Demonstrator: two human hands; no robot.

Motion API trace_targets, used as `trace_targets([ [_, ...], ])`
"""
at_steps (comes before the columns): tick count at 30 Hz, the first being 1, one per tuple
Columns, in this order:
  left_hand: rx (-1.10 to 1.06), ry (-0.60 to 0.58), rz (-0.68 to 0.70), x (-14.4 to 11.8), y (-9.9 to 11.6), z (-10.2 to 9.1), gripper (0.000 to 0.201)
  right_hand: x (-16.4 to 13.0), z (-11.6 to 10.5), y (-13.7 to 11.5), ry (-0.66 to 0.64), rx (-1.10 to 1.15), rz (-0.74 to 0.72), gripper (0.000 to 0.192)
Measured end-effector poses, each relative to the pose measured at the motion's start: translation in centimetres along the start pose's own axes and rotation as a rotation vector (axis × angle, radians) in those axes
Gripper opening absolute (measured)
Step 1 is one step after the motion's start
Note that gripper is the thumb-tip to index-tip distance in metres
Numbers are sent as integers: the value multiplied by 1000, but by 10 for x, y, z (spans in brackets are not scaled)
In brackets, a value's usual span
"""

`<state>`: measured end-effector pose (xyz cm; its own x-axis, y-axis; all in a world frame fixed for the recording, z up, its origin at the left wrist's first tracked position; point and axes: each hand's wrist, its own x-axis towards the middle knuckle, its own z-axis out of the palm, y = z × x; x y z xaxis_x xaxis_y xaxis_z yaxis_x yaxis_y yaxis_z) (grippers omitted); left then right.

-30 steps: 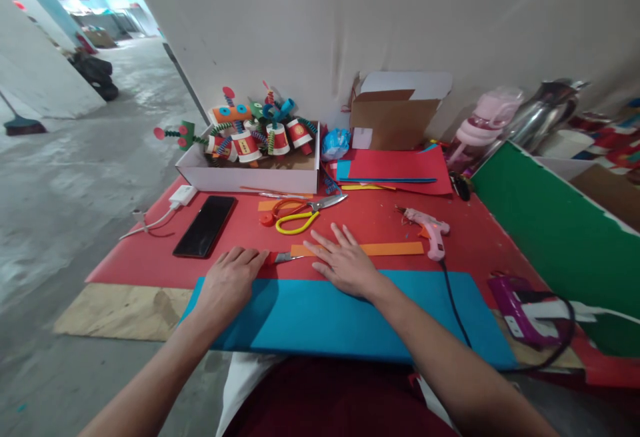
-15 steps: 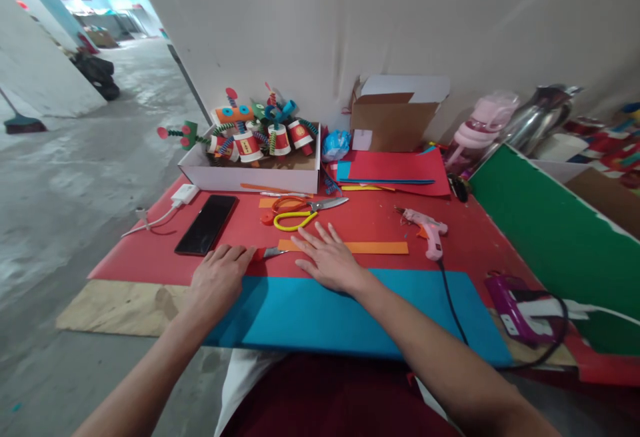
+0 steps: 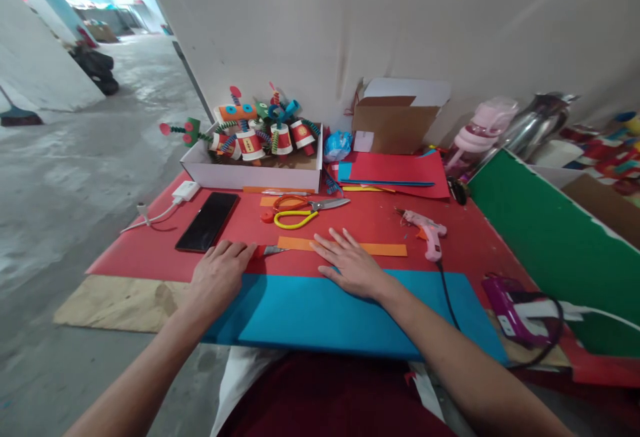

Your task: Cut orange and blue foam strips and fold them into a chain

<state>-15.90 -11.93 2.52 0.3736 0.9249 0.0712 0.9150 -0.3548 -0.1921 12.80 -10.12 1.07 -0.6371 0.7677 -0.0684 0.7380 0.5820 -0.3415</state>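
My left hand is closed around the red handle of a craft knife, its metal blade lying by the left end of an orange paper strip. Spread flat, my right hand rests across the middle of that strip, its heel over a blue sheet. Scissors with red and yellow handles lie just beyond the strip. To the right is a pink glue gun, and a black phone lies beyond my left hand.
At the back left, a white box holds several paper-cup figures. Red sheets lie beside an open carton. On the right stand a pink bottle, a green panel and a purple power block with cords.
My right hand has slid a little to the right along the orange strip, fingers still spread. My left hand keeps the knife in about the same spot.
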Motion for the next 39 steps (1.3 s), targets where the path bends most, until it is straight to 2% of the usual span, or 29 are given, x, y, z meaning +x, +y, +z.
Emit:
trace_targets([
  [30, -19, 10, -2, -3, 1, -2, 45, 1, 4, 0, 20, -28, -3, 56],
  [39, -11, 28, -14, -4, 2, -3, 44, 7, -9, -9, 0, 43, 39, 55],
])
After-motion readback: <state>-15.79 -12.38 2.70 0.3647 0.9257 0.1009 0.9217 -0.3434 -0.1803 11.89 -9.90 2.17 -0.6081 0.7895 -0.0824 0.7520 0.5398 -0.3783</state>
